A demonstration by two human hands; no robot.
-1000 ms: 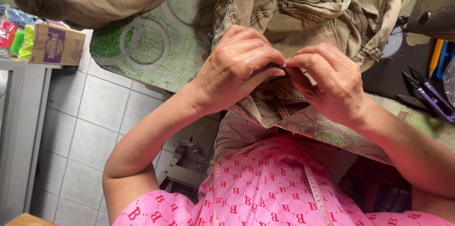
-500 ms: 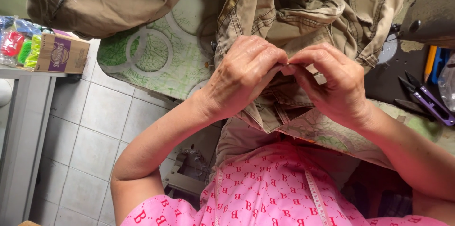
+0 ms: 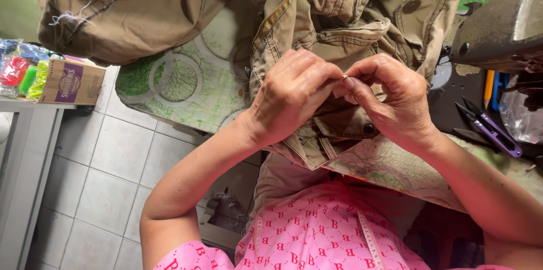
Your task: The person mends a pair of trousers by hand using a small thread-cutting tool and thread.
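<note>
Bench (image 3: 186, 91) under green-patterned cloth; grey tiled floor (image 3: 96, 168) below. Khaki garment (image 3: 334, 15) heaped on it. Left hand (image 3: 291, 94) and right hand (image 3: 390, 100) pinch its fabric, fingertips meeting. Purple snips (image 3: 492, 128) right.

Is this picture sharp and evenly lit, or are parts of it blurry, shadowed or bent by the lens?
Head view: soft, even light, no harsh glare; the left hand, right hand and khaki garment are sharp. Shadow gathers under the table edge. The grey machine at right looks slightly soft, and the edges bend a little.
</note>
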